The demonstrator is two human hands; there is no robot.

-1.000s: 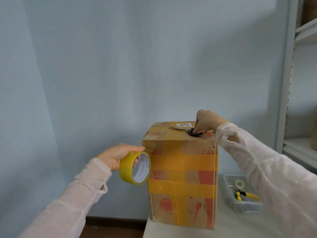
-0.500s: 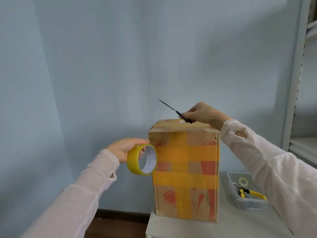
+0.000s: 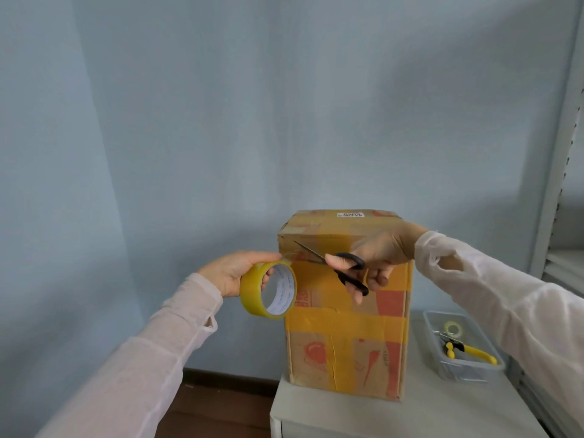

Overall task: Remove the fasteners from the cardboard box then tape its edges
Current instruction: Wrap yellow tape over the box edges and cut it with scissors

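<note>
**TAPING UP:** A person stood over a cardboard box [image 3: 344,330] on a small white table [image 3: 331,415], apparently about to cut a length of yellow tape. The left hand [image 3: 232,273] gripped the tape roll [image 3: 252,295], fingers curled through its core and thumb over the rim. It held the roll just off the box's upper corner. A short, glassy run of tape appeared to stretch from the roll to that corner, on the thumb side of the left hand.

The right hand [image 3: 384,248], directly across from the left and in front of the box's upper face, held black-handled scissors [image 3: 351,282], its digits through the loops. The blades stood parted, tips pointing at the left thumb and close to the stretched tape.

The step in hand looked to be the cut. Done well, it would call for the left hand to pull the strip taut, so the blades bit cleanly rather than folding the film. It would also leave enough tail to press round the corner. With the tips so near the left thumb, a short, square snip seemed safer than a long one.

Bands of yellow tape already crossed the box front. Whether any fasteners remained could not be told. Beyond the right forearm, a clear bin [image 3: 474,373] held yellow-handled pliers [image 3: 477,354].
</note>
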